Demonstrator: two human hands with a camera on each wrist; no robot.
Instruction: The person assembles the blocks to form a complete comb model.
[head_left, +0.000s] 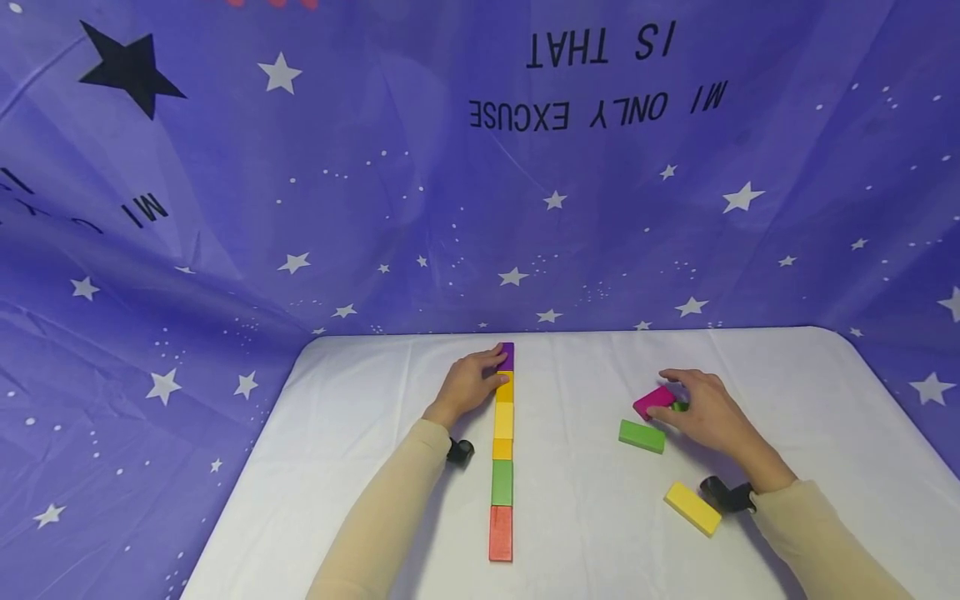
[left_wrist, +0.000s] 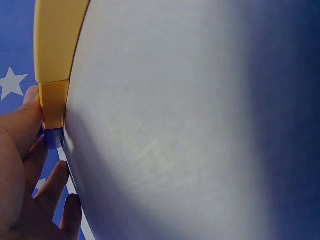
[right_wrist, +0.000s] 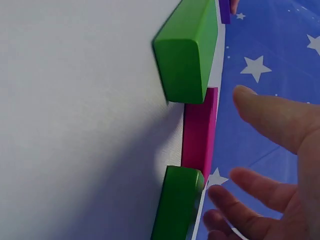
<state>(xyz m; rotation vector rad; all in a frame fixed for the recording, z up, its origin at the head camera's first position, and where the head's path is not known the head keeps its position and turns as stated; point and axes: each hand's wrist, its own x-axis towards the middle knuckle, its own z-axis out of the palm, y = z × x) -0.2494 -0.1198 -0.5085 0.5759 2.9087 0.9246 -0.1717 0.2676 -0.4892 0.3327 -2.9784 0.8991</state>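
My left hand is at the far end of a straight row of blocks, its index finger touching the purple block and its thumb at the adjoining orange block. In the left wrist view the other fingers stand apart, off the blocks. On the right, my right hand hovers around a magenta block, thumb and fingers spread. A gap shows between fingers and magenta block in the right wrist view. Partly hidden by that hand is a darker green block; a lighter green block lies nearer.
The row continues nearer with a yellow block, a small orange block, a green block and a red block. A loose yellow block lies near the right wrist. Star-printed purple cloth hangs behind the white table.
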